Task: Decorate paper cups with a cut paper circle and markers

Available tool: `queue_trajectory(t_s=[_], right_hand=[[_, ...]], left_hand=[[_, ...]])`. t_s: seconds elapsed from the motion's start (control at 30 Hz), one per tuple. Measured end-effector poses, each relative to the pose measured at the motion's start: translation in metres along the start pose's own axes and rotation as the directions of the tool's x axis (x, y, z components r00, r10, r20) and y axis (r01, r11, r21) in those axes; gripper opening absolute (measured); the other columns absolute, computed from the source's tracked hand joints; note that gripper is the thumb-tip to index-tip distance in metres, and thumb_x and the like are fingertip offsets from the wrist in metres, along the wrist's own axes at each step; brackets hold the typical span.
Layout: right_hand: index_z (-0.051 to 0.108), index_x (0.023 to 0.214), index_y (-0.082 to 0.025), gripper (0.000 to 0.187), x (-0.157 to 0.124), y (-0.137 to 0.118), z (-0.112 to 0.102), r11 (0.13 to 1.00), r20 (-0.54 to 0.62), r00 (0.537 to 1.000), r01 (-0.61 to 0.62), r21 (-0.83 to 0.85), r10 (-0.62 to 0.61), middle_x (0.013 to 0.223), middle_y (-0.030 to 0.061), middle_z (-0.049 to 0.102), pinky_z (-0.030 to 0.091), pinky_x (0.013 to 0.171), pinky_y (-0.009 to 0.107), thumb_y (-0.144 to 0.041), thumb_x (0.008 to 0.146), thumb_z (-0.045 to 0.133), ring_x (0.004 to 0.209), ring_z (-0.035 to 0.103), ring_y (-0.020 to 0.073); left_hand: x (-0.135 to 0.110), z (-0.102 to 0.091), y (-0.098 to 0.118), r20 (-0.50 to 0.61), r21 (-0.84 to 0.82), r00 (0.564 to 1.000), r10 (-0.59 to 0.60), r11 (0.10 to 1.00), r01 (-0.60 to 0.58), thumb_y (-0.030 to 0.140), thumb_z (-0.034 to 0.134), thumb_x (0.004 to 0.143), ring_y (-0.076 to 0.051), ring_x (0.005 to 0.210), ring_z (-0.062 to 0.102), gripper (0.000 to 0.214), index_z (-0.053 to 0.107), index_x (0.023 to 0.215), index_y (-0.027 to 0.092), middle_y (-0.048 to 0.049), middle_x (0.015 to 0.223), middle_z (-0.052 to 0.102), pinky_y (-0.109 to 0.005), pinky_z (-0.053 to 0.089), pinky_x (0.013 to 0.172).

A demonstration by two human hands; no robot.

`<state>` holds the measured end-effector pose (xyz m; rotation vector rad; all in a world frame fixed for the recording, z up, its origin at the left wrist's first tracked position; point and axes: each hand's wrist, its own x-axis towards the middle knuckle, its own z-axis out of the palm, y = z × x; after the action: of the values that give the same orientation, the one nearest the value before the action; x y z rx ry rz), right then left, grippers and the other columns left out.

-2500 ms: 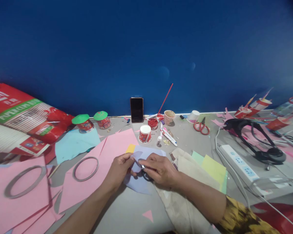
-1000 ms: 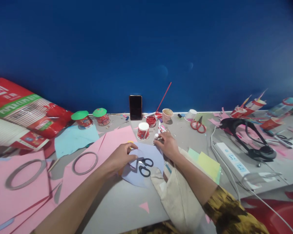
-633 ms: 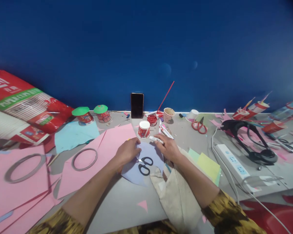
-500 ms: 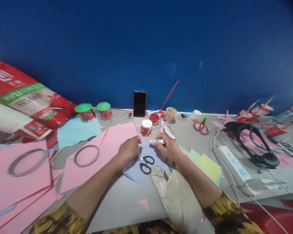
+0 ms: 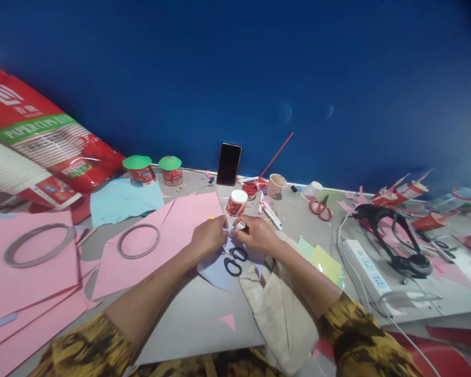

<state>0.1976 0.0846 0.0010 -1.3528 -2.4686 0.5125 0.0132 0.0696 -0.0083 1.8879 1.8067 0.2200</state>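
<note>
My right hand (image 5: pixel 257 233) is closed round a small white tube (image 5: pixel 240 226), its end pointing left toward my other hand. My left hand (image 5: pixel 210 235) has its fingers pinched together over the lilac paper (image 5: pixel 213 269); what they hold, if anything, is hidden. Black-handled scissors (image 5: pixel 234 262) lie on that paper just below both hands, their blades largely covered. Directly beyond the hands stands a red paper cup (image 5: pixel 234 209) with its white base up.
Pink sheets (image 5: pixel 188 225) and a grey tape ring (image 5: pixel 138 241) lie left. A phone (image 5: pixel 228 164) leans on the blue wall. Markers (image 5: pixel 272 214), red scissors (image 5: pixel 321 209), a beige cloth (image 5: pixel 288 309), a power strip (image 5: pixel 367 272) and a black headset (image 5: pixel 392 235) sit right.
My right hand has moved left with the white tube, bringing it close to my left hand. The view has tilted slightly. My left hand stays near the same spot on the paper.
</note>
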Motion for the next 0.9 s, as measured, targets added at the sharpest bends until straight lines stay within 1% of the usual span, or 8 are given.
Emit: queue_trajectory(t_s=[0.17,0.33,0.43,0.5,0.6,0.7,0.8,0.9], right_hand=[[0.072,0.102,-0.020,0.008,0.006,-0.009,0.003,0.991,0.071,0.997,0.040,-0.126,-0.031,0.095,0.0065,0.080,0.039,0.073,0.027,-0.024,0.097,0.068,0.086,0.071,0.0205],[0.071,0.111,-0.017,0.019,0.013,-0.019,0.003,0.970,0.149,0.988,0.069,-0.235,-0.034,0.103,0.0133,0.082,0.042,0.076,0.031,-0.031,0.101,0.064,0.093,0.074,0.0267],[0.071,0.115,-0.016,0.024,0.014,-0.021,0.001,0.959,0.172,0.985,0.069,-0.274,-0.022,0.105,0.0159,0.082,0.044,0.076,0.032,-0.033,0.101,0.063,0.094,0.074,0.0291],[0.071,0.115,-0.016,0.024,0.013,-0.020,-0.001,0.955,0.177,0.984,0.061,-0.291,-0.009,0.105,0.0165,0.082,0.044,0.075,0.032,-0.033,0.101,0.062,0.094,0.075,0.0295],[0.071,0.110,-0.016,0.021,0.010,-0.016,-0.004,0.953,0.170,0.985,0.040,-0.299,0.012,0.104,0.0164,0.082,0.042,0.073,0.032,-0.031,0.100,0.063,0.092,0.075,0.0293],[0.071,0.107,-0.017,0.017,0.007,-0.012,-0.008,0.960,0.147,0.989,0.017,-0.281,0.025,0.103,0.0135,0.082,0.040,0.072,0.031,-0.030,0.100,0.063,0.091,0.075,0.0271],[0.071,0.110,-0.019,0.017,0.004,-0.008,-0.012,0.970,0.096,0.995,-0.017,-0.244,0.042,0.096,0.0088,0.082,0.040,0.074,0.029,-0.028,0.101,0.060,0.089,0.074,0.0243],[0.070,0.116,-0.019,0.020,0.003,-0.004,-0.015,0.977,0.039,0.997,-0.053,-0.207,0.062,0.087,0.0064,0.080,0.040,0.074,0.029,-0.028,0.100,0.060,0.086,0.073,0.0240]], left_hand=[[-0.001,-0.002,0.001,0.011,0.012,1.000,0.001,1.000,-0.001,0.023,0.059,0.092,-0.032,0.109,0.073,0.019,0.069,0.110,0.024,-0.0120,0.114,0.080,-0.034,0.047,0.078],[-0.001,-0.003,0.001,0.022,0.025,1.000,0.002,1.000,-0.003,0.023,0.061,0.092,-0.033,0.115,0.073,0.025,0.069,0.115,0.025,-0.0122,0.121,0.079,-0.034,0.048,0.080],[-0.001,-0.004,0.002,0.030,0.029,1.000,-0.005,1.000,0.004,0.021,0.061,0.091,-0.033,0.115,0.073,0.026,0.069,0.116,0.025,-0.0122,0.120,0.080,-0.034,0.049,0.081],[-0.002,-0.005,0.004,0.033,0.028,0.999,-0.011,1.000,0.010,0.021,0.062,0.091,-0.032,0.113,0.073,0.025,0.069,0.115,0.025,-0.0117,0.118,0.080,-0.034,0.049,0.081],[-0.003,-0.006,0.005,0.035,0.022,0.999,-0.020,1.000,0.019,0.020,0.062,0.091,-0.031,0.111,0.074,0.023,0.068,0.112,0.025,-0.0100,0.115,0.080,-0.033,0.049,0.080],[-0.003,-0.006,0.005,0.046,0.014,0.998,-0.032,0.999,0.032,0.020,0.062,0.091,-0.029,0.105,0.075,0.021,0.067,0.110,0.026,-0.0082,0.110,0.081,-0.033,0.049,0.078],[-0.003,-0.006,0.005,0.057,0.009,0.998,-0.034,0.999,0.034,0.021,0.061,0.092,-0.027,0.100,0.076,0.020,0.066,0.111,0.027,-0.0059,0.104,0.081,-0.033,0.048,0.078],[-0.003,-0.006,0.004,0.055,0.011,0.998,-0.034,0.999,0.033,0.021,0.061,0.093,-0.027,0.103,0.076,0.020,0.066,0.112,0.027,-0.0058,0.106,0.080,-0.033,0.048,0.079]])
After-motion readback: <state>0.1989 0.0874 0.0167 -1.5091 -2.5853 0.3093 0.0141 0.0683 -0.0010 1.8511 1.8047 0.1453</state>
